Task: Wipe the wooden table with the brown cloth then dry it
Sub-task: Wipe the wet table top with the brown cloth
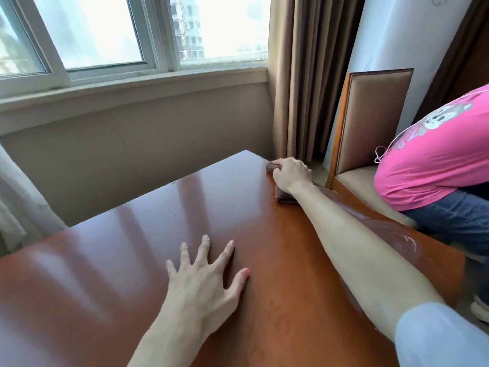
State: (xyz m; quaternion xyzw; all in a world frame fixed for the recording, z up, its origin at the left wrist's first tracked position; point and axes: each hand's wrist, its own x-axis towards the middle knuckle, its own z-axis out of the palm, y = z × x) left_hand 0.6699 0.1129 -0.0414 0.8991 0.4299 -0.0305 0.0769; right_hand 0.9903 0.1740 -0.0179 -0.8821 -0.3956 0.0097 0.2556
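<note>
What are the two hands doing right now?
Left hand: open, fingers spread flat on the wooden table.
Right hand: gripping the brown cloth at the far corner.

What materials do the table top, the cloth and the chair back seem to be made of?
Table top: apparently wood with a glossy reddish lacquer; it mirrors the window light. Brown cloth: soft fabric, bunched under the right hand. Chair back: tan padded upholstery, maybe fabric or leatherette, in an orange wooden frame.

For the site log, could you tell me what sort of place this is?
Probably a hotel or guest room: a glossy wooden table below a wide window, floor-length curtains, and an upholstered chair.
</note>
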